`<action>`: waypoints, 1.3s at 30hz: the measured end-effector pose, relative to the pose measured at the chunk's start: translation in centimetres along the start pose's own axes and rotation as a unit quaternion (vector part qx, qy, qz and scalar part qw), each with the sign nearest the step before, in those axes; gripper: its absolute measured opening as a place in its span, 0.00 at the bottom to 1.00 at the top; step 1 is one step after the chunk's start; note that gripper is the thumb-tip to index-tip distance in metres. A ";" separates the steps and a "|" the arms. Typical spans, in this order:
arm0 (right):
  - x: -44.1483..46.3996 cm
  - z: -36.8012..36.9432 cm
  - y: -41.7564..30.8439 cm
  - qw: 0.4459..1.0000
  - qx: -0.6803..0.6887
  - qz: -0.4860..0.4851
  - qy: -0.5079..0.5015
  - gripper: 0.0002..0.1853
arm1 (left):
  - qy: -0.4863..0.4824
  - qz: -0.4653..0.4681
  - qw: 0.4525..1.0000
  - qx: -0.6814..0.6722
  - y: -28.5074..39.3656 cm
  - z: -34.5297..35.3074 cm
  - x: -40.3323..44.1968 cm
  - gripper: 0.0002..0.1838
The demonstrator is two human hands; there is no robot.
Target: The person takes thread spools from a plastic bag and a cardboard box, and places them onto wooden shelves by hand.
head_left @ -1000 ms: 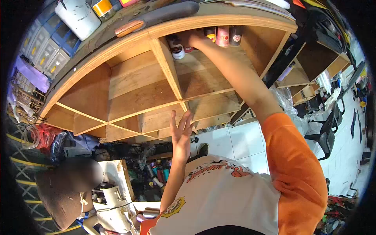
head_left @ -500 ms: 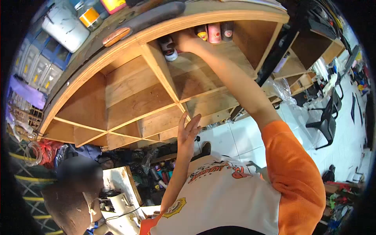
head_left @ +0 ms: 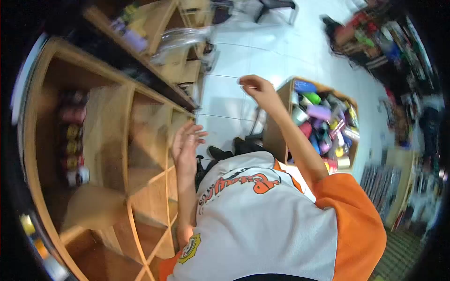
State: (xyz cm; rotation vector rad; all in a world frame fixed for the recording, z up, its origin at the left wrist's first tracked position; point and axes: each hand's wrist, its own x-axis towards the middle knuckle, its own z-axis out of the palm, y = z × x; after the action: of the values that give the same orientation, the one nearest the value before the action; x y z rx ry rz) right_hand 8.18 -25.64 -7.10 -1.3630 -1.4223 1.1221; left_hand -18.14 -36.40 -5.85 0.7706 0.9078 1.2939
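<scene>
My left hand (head_left: 186,140) is beside the front edges of the wooden cubby shelf (head_left: 129,154), its fingers apart and nothing in it. Out over the white tiled floor, my right hand (head_left: 260,91) has loosely bent fingers and no visible object. Right of that hand stands a wooden box (head_left: 276,133) filled with many coloured bottles and cans (head_left: 319,112). In the shelf's upper compartment at the left is a row of small containers (head_left: 73,140), blurred by motion, in pink, yellow, red and white.
Another wooden shelf unit (head_left: 161,28) with clear plastic wrap (head_left: 183,37) stands at the upper left. A dark chair (head_left: 276,7) is at the top. Cluttered goods (head_left: 370,37) line the right side. My shoes (head_left: 229,151) show on the tiled floor (head_left: 229,98).
My view has swung to the right, bringing the box of bottles into sight. My right hand has come out of the shelf compartment, with the containers left in a row there.
</scene>
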 end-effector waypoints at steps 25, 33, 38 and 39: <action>-14.0 -19.3 0.8 0.938 -0.266 0.187 0.118 0.34 | -0.324 -0.201 0.904 0.192 -6.2 12.0 6.8 0.20; -11.7 -6.3 -1.1 0.994 0.037 0.104 -0.014 0.31 | -0.235 -0.235 0.936 0.115 -8.4 11.6 7.0 0.28; -10.4 -11.0 4.3 0.905 -0.231 0.236 0.269 0.23 | -0.125 -0.240 0.959 0.081 -7.5 8.9 6.2 0.22; -10.8 -14.0 11.7 0.885 -0.329 0.192 0.268 0.24 | -0.113 -0.239 0.959 0.104 -8.4 7.1 6.2 0.22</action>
State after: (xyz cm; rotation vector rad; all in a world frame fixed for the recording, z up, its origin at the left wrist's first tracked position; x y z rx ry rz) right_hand 25.13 -35.70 -15.06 -2.3009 -1.1700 0.3921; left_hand -7.71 -31.23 -10.80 0.7822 0.9780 0.6795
